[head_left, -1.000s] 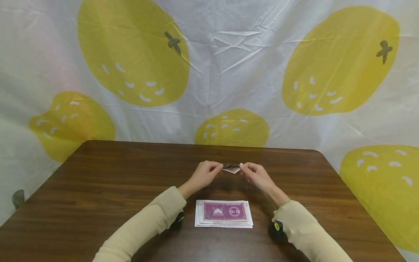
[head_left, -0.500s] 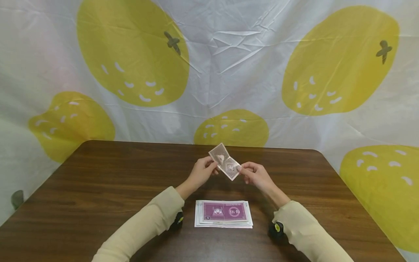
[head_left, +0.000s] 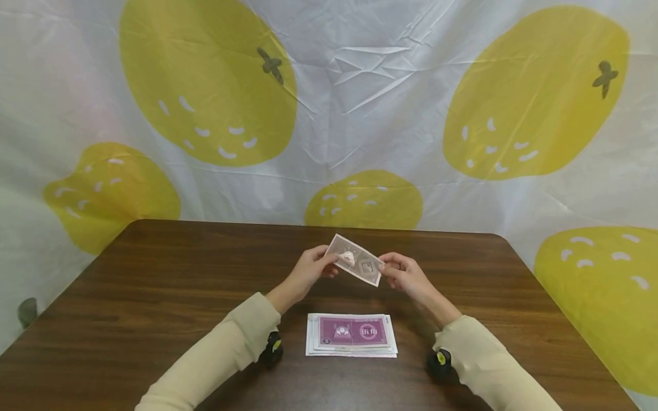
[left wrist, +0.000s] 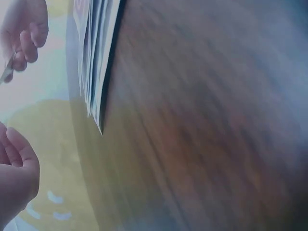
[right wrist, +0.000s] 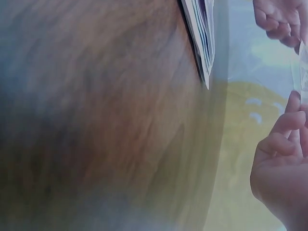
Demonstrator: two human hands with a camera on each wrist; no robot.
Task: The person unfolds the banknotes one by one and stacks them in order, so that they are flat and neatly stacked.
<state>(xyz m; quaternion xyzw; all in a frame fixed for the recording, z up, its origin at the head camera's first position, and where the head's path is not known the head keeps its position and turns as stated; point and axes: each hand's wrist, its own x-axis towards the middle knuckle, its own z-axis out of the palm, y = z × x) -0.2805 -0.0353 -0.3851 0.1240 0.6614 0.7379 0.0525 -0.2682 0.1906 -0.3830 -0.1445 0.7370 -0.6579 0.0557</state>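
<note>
A small brownish banknote (head_left: 354, 260) is held up flat between both hands above the far half of the table, tilted down to the right. My left hand (head_left: 308, 270) pinches its left end between thumb and fingers. At the other end, my right hand (head_left: 408, 276) pinches the right edge. Nearer to me lies a stack of banknotes (head_left: 352, 335), a purple note on top of larger pale ones. In the right wrist view the right hand (right wrist: 284, 159) grips the note (right wrist: 304, 72), partly cut off by the frame edge.
The dark wooden table (head_left: 154, 297) has rounded far corners. Behind it hangs a white cloth (head_left: 360, 114) printed with large yellow fruits. Dark wrist cameras (head_left: 440, 364) sit under both sleeves.
A second ago the note was folded and seen nearly edge-on. It was then opened with a crease and turned toward me; now it is flatter, and the left hand has shifted slightly left.
</note>
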